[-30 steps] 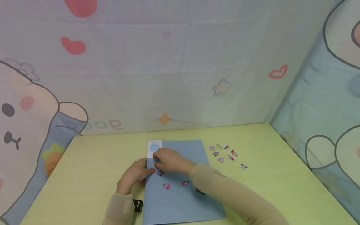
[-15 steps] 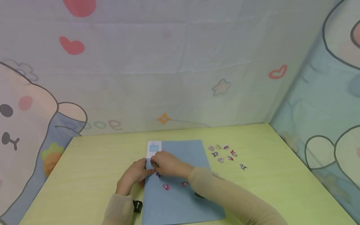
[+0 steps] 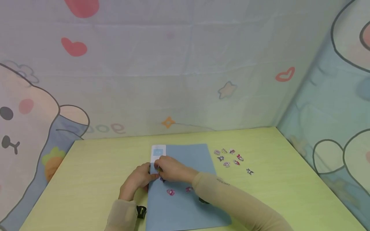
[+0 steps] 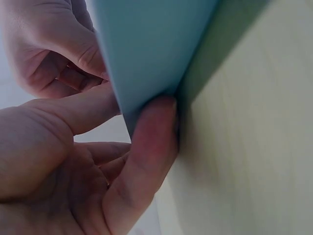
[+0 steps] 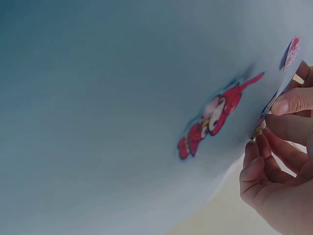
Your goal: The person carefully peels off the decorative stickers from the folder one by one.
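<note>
A blue folder point(image 3: 185, 211) with a white label point(image 3: 158, 154) at its top left lies on the table. My left hand point(image 3: 138, 178) grips the folder's left edge, thumb on top and fingers underneath, lifting that edge in the left wrist view. At the same edge, just below the label, my right hand point(image 3: 173, 169) pinches a small yellowish sticker point(image 5: 259, 129), mostly hidden by the fingertips. A dark cartoon sticker point(image 3: 162, 179) shows beside my left thumb. Farther down the cover are a pink sticker point(image 3: 171, 192) and a red character sticker point(image 5: 210, 120).
Right of the folder, several loose cartoon stickers point(image 3: 226, 164) are scattered on the yellow-green table point(image 3: 289, 192), one point(image 3: 250, 171) apart from the others. A black wrist strap piece point(image 3: 141, 212) shows by the left sleeve. A printed cloth backdrop point(image 3: 185, 64) stands behind.
My right hand has come slightly down and left along the folder's edge, its fingers drawing together at the small sticker, then staying nearly still. My left hand has kept its place.
</note>
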Available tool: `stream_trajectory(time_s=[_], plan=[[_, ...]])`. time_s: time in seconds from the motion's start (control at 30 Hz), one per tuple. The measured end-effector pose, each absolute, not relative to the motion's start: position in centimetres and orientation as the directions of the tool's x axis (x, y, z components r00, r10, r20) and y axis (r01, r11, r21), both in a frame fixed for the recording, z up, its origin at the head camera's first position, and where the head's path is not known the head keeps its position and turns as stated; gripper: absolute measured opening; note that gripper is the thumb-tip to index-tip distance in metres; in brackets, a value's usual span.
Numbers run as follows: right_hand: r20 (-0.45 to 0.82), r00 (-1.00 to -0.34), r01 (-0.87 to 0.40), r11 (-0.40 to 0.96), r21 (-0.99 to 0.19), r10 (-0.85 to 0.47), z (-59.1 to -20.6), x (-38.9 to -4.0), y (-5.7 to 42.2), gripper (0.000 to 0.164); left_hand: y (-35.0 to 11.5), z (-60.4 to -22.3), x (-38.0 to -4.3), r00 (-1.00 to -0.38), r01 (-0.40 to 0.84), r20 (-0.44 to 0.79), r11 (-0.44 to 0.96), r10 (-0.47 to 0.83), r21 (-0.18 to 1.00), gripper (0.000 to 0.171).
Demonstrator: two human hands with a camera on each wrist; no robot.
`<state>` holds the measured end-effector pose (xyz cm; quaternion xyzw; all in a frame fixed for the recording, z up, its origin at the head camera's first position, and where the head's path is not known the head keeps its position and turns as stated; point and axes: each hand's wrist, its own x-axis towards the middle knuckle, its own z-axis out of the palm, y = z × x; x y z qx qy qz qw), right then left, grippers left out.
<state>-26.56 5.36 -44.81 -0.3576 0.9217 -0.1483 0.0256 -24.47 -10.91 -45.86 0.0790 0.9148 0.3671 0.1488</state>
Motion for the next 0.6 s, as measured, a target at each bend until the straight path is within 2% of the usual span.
stream_trajectory(time_s=[0.33, 0.6], plan=[[0.068, -0.768, -0.629, 0.732, -0.262, -0.636, -44.63, -26.73, 5.16, 0.006, -10.81, -45.61, -24.51, -0.941, 0.032, -0.221, 0.717, 0.257, 0.696, 0.035], [0.062, -0.76, -0.632, 0.714, -0.302, -0.647, -44.62, -27.0, 5.3, 0.006, -10.81, -45.61, -24.36, -0.944, 0.034, -0.212, 0.714, 0.252, 0.7, 0.038]])
